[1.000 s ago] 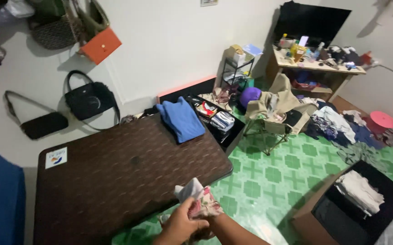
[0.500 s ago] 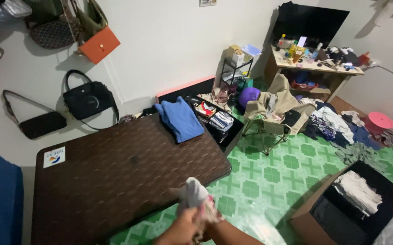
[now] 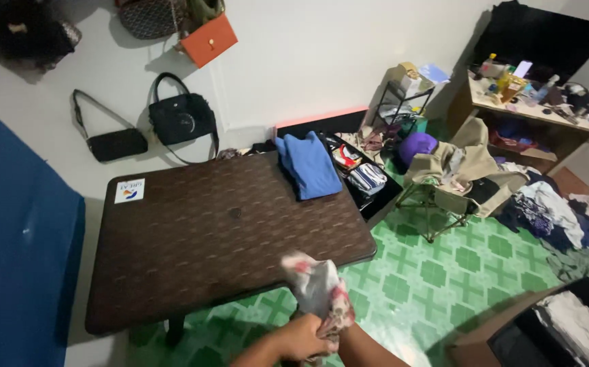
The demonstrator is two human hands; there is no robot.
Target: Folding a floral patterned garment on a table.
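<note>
My left hand has a closed grip on the small floral pink-and-white cloth, bunched upright just off the near edge of the dark brown woven-pattern tabletop. My right hand is hidden beneath; its grip I cannot tell.

White wall at twelve o'clock, handbags hanging at eleven; brown table centre, green patterned floor at four, cluttered desk at two.
</note>
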